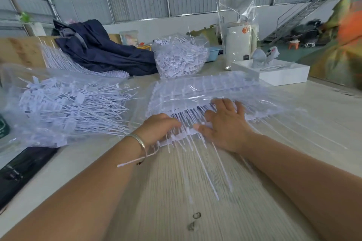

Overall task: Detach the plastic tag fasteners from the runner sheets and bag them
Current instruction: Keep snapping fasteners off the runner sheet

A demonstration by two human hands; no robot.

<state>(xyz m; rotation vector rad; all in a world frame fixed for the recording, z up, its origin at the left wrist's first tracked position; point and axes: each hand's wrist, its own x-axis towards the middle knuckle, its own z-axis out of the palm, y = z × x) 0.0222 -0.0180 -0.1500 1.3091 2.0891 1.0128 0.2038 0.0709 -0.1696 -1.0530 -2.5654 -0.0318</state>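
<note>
Left hand [158,126] curled, right hand [225,123] spread.

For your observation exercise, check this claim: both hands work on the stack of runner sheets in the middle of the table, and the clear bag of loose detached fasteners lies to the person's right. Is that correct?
Not quite. The head view shows the clear bag of loose fasteners to the person's left, not right. The rest holds: the left hand and right hand both work on the runner sheets in the middle of the table.

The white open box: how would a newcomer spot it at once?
Start at the long pale table and go to its far right edge. There sits the white open box, beside a tall white cylinder. Unlike the loose fastener piles, it is rigid and square-cornered.
</note>
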